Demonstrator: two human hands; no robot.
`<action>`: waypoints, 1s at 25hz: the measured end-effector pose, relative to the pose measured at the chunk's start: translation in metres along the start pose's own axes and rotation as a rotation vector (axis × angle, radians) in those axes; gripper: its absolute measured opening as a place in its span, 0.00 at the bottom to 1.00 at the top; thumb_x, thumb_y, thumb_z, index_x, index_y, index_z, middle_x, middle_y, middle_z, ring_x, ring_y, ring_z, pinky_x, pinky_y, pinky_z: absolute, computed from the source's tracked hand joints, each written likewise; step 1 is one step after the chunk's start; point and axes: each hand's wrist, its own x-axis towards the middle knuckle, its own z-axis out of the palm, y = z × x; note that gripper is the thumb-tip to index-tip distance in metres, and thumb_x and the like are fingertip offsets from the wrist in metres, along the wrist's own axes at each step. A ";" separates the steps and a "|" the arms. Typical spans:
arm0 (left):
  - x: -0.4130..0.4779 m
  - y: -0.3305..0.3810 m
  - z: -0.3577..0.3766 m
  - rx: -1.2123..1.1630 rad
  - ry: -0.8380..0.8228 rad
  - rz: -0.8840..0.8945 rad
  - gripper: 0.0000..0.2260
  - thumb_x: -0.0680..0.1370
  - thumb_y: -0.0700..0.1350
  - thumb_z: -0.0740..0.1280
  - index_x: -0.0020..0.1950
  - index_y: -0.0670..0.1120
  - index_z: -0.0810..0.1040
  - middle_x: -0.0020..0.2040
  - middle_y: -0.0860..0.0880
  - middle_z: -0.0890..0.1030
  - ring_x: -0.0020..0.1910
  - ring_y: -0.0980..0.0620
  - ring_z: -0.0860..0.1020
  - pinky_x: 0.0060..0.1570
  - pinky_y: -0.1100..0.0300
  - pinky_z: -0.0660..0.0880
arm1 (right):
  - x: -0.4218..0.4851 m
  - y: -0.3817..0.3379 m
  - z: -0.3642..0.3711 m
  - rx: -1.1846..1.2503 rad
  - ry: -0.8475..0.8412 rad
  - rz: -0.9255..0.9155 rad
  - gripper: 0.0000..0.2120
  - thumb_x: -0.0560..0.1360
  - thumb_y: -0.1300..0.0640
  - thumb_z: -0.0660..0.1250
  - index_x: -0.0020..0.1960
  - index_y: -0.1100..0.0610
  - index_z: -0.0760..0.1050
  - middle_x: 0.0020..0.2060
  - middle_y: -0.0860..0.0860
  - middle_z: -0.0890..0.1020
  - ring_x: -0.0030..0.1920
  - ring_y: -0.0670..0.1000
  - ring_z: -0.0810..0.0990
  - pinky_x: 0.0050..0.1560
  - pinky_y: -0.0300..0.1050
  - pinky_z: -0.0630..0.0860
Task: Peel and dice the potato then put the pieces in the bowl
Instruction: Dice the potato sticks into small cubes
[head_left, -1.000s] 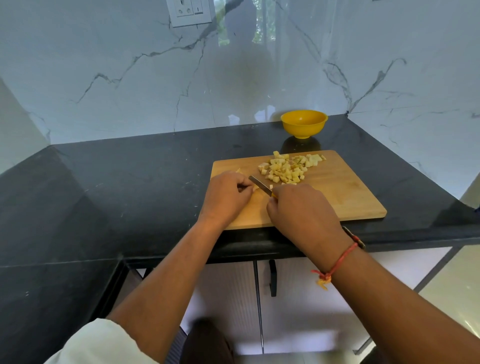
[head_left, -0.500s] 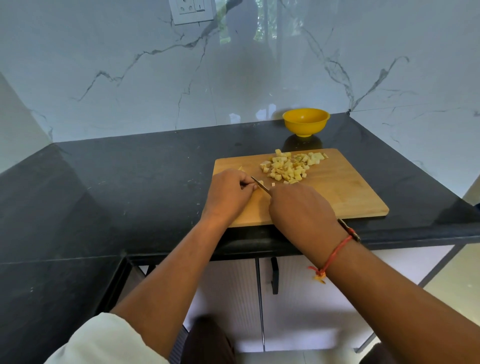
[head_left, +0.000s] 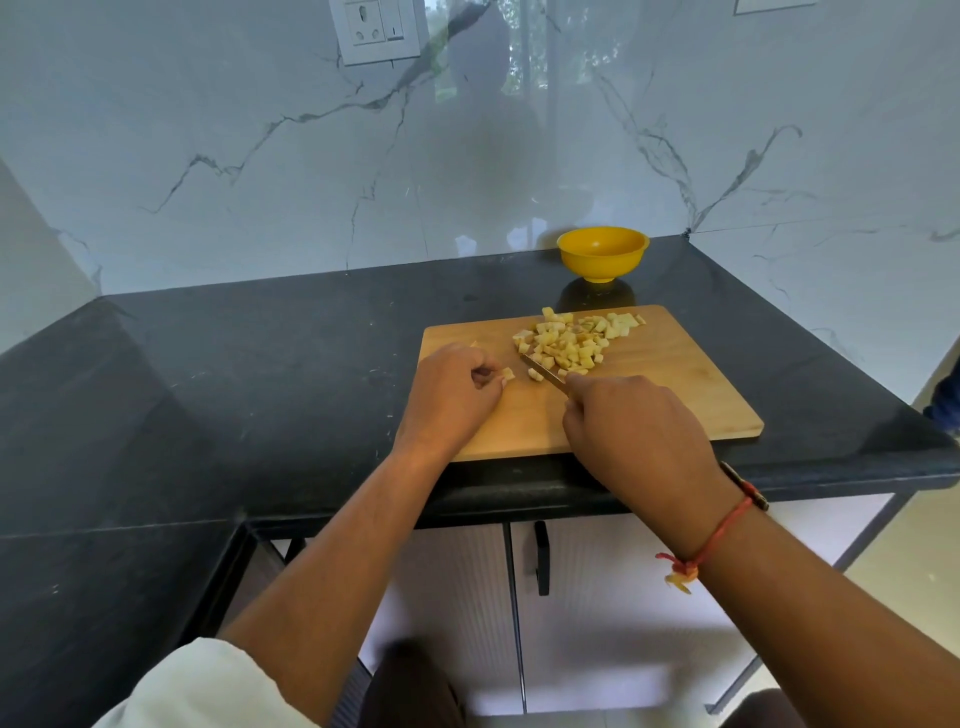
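Pale marble-look wall (head_left: 208, 156) closes the back and both sides, with a socket plate (head_left: 376, 28) high up. Below it the dark bench (head_left: 260, 389) runs along the wall and turns toward the camera on the left; white cupboard doors (head_left: 597, 597) sit under its front edge.

The wooden cutting board (head_left: 675, 395) lies at the front edge, right of the middle. The yellow bowl (head_left: 602, 254) stands at the back edge just beyond the board, with no pieces visible inside.

Half a second ago both hands met at one spot on the board; now they have drawn apart. The right hand (head_left: 634, 431) is wrapped round the knife (head_left: 543, 370), handle hidden in the fist, blade pointing toward the pile. The left hand (head_left: 449, 395) has curled fingers, its tips against a small potato piece (head_left: 507, 374); whether it pinches or only steadies it, I cannot tell.

The diced potato (head_left: 571, 340) is heaped at the board's far side, near the bowl, with a loose cube (head_left: 535, 375) by the blade.

Cutting looks nearly finished; the transfer to the bowl is not yet begun.
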 end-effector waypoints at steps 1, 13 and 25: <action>0.000 0.000 0.000 -0.009 0.001 -0.004 0.06 0.76 0.47 0.73 0.53 0.49 0.85 0.47 0.53 0.82 0.44 0.58 0.79 0.49 0.63 0.78 | 0.000 -0.002 0.001 0.024 0.010 0.001 0.16 0.84 0.51 0.54 0.68 0.47 0.73 0.41 0.49 0.76 0.41 0.50 0.77 0.39 0.45 0.74; 0.004 -0.002 -0.003 -0.044 -0.033 -0.017 0.04 0.76 0.44 0.73 0.49 0.49 0.86 0.47 0.53 0.81 0.48 0.56 0.77 0.52 0.60 0.75 | 0.004 -0.021 0.003 0.035 -0.048 -0.072 0.14 0.84 0.53 0.56 0.67 0.50 0.74 0.42 0.49 0.76 0.43 0.49 0.77 0.46 0.46 0.77; 0.004 0.001 -0.002 -0.041 0.000 -0.046 0.04 0.76 0.48 0.73 0.48 0.50 0.86 0.43 0.57 0.81 0.47 0.58 0.77 0.49 0.65 0.72 | 0.002 -0.012 0.007 -0.046 -0.107 -0.085 0.13 0.83 0.55 0.59 0.66 0.49 0.72 0.38 0.47 0.69 0.40 0.49 0.73 0.41 0.45 0.72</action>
